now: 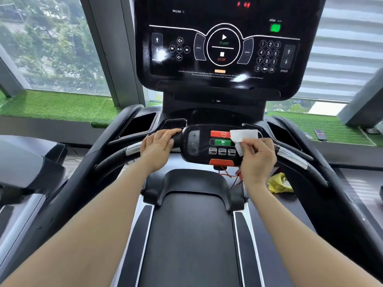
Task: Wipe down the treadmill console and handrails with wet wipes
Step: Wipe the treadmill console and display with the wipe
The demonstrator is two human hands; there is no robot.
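On lower control panel (211,145): crumpled white wet wipe (243,138), pinched by right hand (258,157); left hand (158,145) curled around handrail (116,157).

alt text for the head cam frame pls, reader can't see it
A person's right hand pinches a white wet wipe against the right side of a treadmill's lower control panel, beside its red and green buttons, while the left hand grips the handrail just left of the panel. Above is the dark main console; below, the belt.

Console (224,48) reads START, STOP, INCLINE, SPEED — keypad 0–9, OK.
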